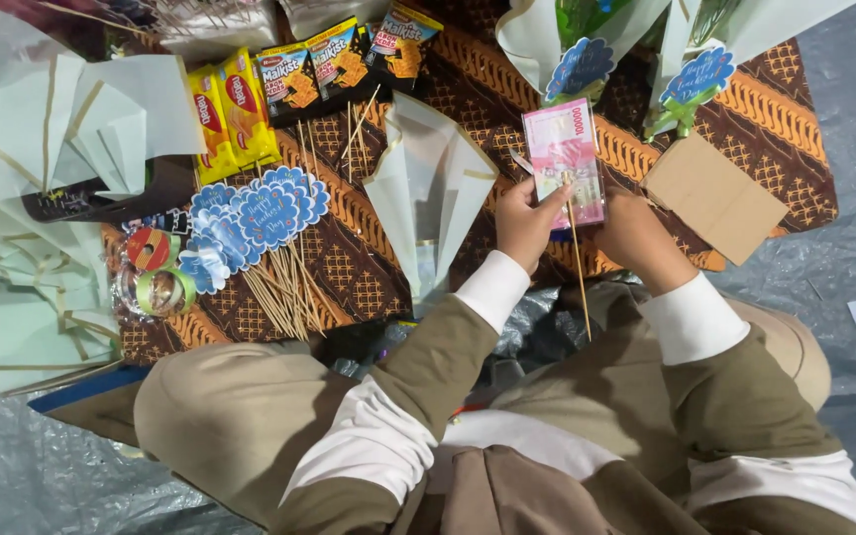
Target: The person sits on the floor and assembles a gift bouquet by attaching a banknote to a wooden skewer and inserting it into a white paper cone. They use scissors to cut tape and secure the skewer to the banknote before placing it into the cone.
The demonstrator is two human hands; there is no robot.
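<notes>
A brown cloth (pixel 369 258) patterned with orange bands and small lattice motifs lies under everything. On it, at its middle, a pink banknote (pixel 565 159); left of that, blue scalloped tags (pixel 260 213) on pale sticks. At the cloth's upper left, yellow snack packets (pixel 230 114) with red marks; off its left edge, pale green paper sheets (pixel 12 307). Tan cardboard (pixel 713 196) lies at its right.

a banknote (pixel 564 163) on a wooden stick (pixel 578 272) sits between the left hand (pixel 525 223) and right hand (pixel 636 233). a folded paper cone (pixel 428 188) lies just left of them, with a bunch of tagged sticks (pixel 260 223) further left. a cardboard piece (pixel 713 196) lies to the right on the patterned cloth (pixel 349 258).
</notes>
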